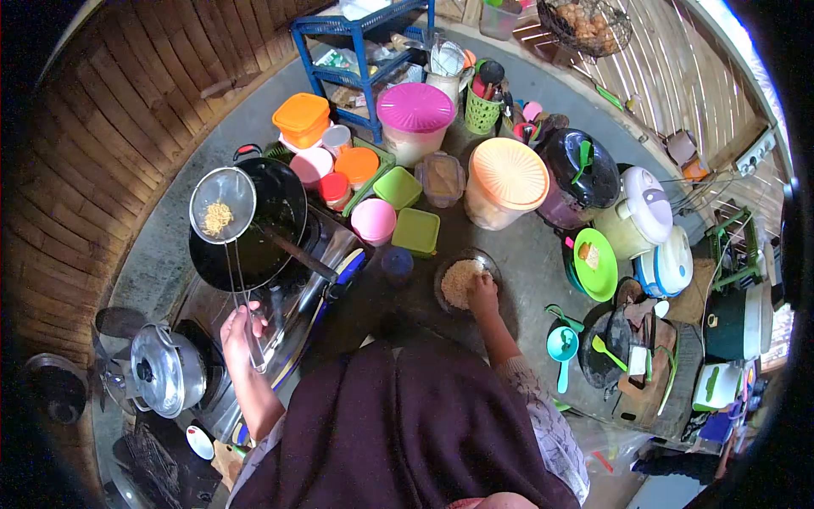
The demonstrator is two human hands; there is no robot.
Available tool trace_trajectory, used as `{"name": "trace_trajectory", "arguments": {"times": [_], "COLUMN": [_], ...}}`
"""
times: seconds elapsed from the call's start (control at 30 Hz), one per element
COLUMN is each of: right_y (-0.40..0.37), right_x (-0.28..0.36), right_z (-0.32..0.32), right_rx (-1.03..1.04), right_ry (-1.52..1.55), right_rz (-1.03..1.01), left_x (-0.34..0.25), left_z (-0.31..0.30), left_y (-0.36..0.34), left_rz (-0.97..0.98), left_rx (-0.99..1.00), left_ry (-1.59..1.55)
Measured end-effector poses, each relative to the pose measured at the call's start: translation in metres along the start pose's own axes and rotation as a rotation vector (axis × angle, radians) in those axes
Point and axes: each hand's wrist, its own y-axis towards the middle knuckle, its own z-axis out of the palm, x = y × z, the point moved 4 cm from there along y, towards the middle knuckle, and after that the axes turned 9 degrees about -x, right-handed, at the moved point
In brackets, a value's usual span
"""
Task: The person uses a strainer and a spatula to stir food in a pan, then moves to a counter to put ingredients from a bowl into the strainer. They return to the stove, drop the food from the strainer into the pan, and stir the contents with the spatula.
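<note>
My left hand grips the wire handle of a round mesh strainer, which holds a small heap of yellowish bits above a black wok on the stove. My right hand reaches into a glass bowl of pale crumbs on the grey counter, fingers down in the crumbs. Whether it has taken any up I cannot tell.
Lidded plastic tubs crowd the counter behind: orange, pink, green, a large peach-lidded one. A steel pot sits left. A rice cooker, green plate and teal ladle stand right.
</note>
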Motion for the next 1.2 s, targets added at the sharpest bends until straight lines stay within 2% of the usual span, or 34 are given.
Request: {"name": "trace_trajectory", "arguments": {"times": [0.07,0.1,0.17,0.2,0.27,0.4,0.47,0.5,0.57,0.7,0.77,0.8,0.87,1.0,1.1,1.17,1.2], "right_y": [0.002,0.003,0.005,0.004,0.003,0.005,0.006,0.009,0.017,0.019,0.013,0.012,0.011,0.010,0.014,0.015,0.018], "right_x": [0.005,0.005,-0.003,-0.002,0.013,0.016,0.007,0.008,0.022,0.026,0.010,0.011,0.028,0.016,0.016,0.008,0.010], "right_z": [-0.006,-0.005,-0.002,-0.006,-0.026,-0.031,-0.025,-0.027,-0.042,-0.038,-0.016,-0.019,-0.038,-0.031,-0.030,-0.023,-0.024], "right_rx": [-0.143,-0.144,-0.115,-0.116,-0.145,-0.170,-0.099,-0.098,-0.178,-0.143,-0.124,-0.123,-0.171,-0.128,-0.067,0.044,0.045], "right_ry": [0.013,0.014,0.514,0.514,0.197,0.217,0.820,0.820,0.313,0.323,0.710,0.710,0.159,0.152,0.258,0.789,0.791], "right_rz": [-0.029,-0.026,0.224,0.224,-0.046,-0.059,0.474,0.472,-0.015,0.082,0.336,0.334,-0.057,-0.028,0.009,0.471,0.469], "left_x": [-0.001,-0.002,-0.005,-0.004,0.000,-0.011,-0.008,-0.007,-0.007,-0.002,-0.002,-0.001,-0.001,-0.001,-0.001,-0.001,0.000], "left_z": [-0.002,-0.003,-0.002,-0.007,-0.016,-0.007,-0.009,-0.010,-0.008,-0.006,-0.002,-0.001,-0.001,0.001,0.003,0.004,0.004], "left_y": [0.001,0.001,0.000,0.003,0.009,0.001,0.003,0.003,0.001,-0.002,-0.005,-0.006,-0.006,-0.007,-0.008,-0.008,-0.007], "left_rz": [-0.030,-0.058,-0.072,-0.054,-0.002,-0.013,-0.004,0.003,-0.011,-0.040,-0.033,-0.028,-0.029,-0.047,-0.055,-0.061,-0.059], "left_rx": [0.001,-0.004,-0.014,-0.028,-0.047,-0.095,-0.090,-0.084,-0.083,-0.100,-0.102,-0.081,-0.053,-0.030,-0.040,-0.017,-0.018], "left_ry": [-0.043,-0.087,-0.108,-0.105,-0.104,-0.143,-0.134,-0.124,-0.106,-0.076,-0.081,-0.081,-0.079,-0.071,-0.064,-0.081,-0.081]}}
